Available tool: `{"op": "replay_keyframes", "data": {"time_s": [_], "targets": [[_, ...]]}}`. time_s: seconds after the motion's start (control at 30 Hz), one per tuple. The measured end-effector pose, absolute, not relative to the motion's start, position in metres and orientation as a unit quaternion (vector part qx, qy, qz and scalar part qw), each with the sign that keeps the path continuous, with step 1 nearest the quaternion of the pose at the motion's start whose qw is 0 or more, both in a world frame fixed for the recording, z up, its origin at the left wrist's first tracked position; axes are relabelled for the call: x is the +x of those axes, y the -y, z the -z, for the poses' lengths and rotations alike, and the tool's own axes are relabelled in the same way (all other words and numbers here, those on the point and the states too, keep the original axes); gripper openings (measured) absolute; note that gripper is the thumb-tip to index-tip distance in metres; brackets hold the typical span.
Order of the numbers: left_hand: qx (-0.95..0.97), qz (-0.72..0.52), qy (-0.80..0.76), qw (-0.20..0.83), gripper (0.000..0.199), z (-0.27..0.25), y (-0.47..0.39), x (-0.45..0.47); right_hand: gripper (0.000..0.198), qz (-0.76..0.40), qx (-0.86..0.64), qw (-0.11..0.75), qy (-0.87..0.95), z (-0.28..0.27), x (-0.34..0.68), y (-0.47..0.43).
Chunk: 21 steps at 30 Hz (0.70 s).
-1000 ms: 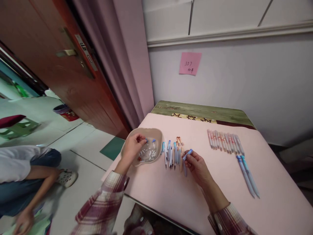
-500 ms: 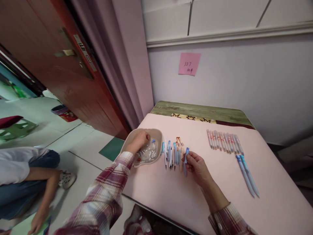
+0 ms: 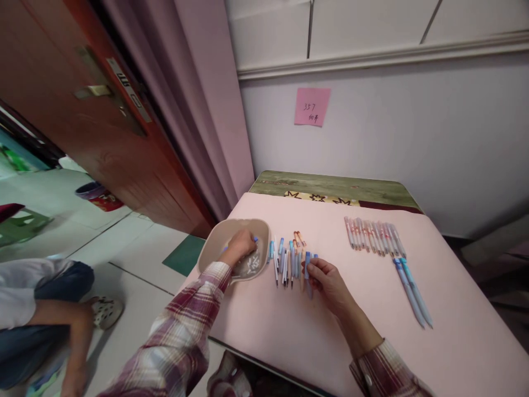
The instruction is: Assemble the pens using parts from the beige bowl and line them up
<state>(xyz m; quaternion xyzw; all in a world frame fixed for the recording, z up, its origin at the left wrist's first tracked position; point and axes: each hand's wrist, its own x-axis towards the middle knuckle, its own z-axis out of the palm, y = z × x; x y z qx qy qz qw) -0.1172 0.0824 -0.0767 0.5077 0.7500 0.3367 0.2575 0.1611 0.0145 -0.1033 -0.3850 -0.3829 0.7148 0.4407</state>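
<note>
My left hand reaches down into a beige plastic basin, its fingers bunched near the bottom. A small blue piece shows at the fingertips; whether they grip it I cannot tell. Small white pieces lie scattered in the basin. Over the pink tabletop, my right hand pinches a blue pen barrel, held upright. Just left of it lies a group of pen parts: white refills with dark tips, blue barrels and short orange-brown pieces.
A row of pens lies at the table's right, with two blue pens below it. A pink note is on the wall. Left of the table are a door, a bucket and a crouching person.
My left hand has moved slightly right and lower in the basin, towards the small blue piece. My right hand still holds the blue barrel. The whole view has shifted a little.
</note>
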Motion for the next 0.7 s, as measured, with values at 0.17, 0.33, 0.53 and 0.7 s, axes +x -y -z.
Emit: {"op": "replay_keyframes", "data": {"time_s": [0.17, 0.33, 0.53, 0.7], "targets": [[0.501, -0.202, -0.809, 0.233, 0.029, 0.076, -0.081, -0.108, 0.031, -0.719, -0.384, 0.445, 0.37, 0.104, 0.161, -0.014], [0.526, -0.179, -0.808, 0.195, 0.025, 0.053, -0.075, -0.108, 0.032, -0.718, -0.38, 0.463, 0.355, 0.105, 0.162, -0.016], [0.591, -0.291, -0.73, 0.181, 0.002, 0.013, -0.034, -0.088, 0.035, -0.733, -0.346, 0.483, 0.332, 0.099, 0.162, -0.016], [0.516, -0.475, -0.599, 0.387, 0.018, 0.021, 0.015, -0.019, 0.031, -0.751, -0.313, 0.508, 0.282, 0.094, 0.163, -0.015]]}}
